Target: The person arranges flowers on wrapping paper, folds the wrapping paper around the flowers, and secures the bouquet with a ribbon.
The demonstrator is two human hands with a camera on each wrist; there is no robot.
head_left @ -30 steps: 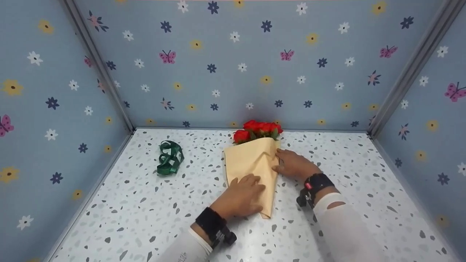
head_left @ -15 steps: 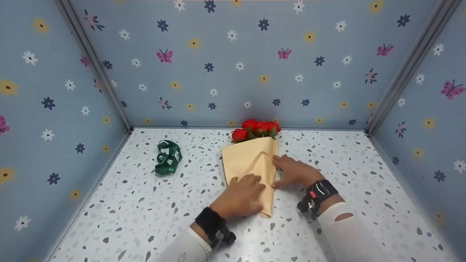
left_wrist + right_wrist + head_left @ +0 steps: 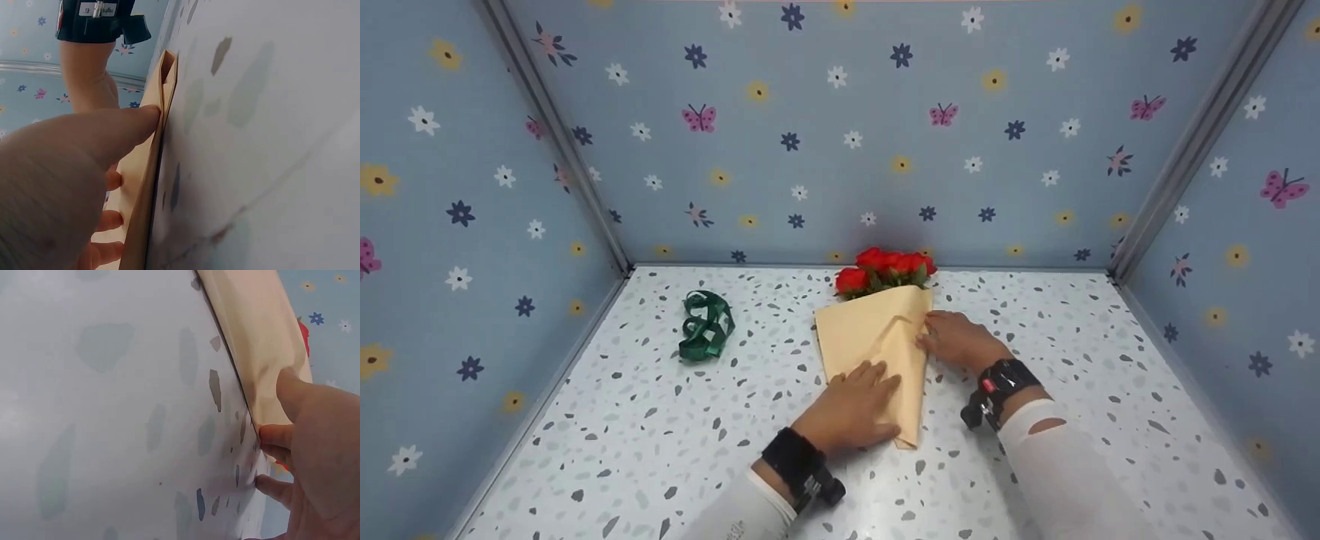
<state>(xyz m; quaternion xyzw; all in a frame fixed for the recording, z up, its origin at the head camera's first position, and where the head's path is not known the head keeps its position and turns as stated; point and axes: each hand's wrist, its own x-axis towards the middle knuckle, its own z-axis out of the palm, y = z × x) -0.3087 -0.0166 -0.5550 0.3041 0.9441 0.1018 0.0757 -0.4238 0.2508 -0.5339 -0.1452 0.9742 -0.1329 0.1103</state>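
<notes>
Paper wrap [image 3: 855, 330]: laid lengthwise, lower centre
Left hand [image 3: 851, 409]: spread — pressed near bottom tip
Right hand [image 3: 964, 343]: fingers parted — right edge touched

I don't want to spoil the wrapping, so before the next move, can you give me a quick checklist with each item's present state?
1. Left grip on the paper: ok; it rests on the lower part.
2. Right grip pinching the paper's edge: cannot tell; it touches there, but a firm pinch isn't plain.
3. Paper smooth: not ok; a raised crease shows near the right grip.
4. Red flowers uncovered: ok; the blooms show beyond the paper's far edge.
5. Stems straight inside: cannot tell; they are hidden.
6. Green ribbon out of the way: ok; it lies apart on the table, to the left.
</notes>
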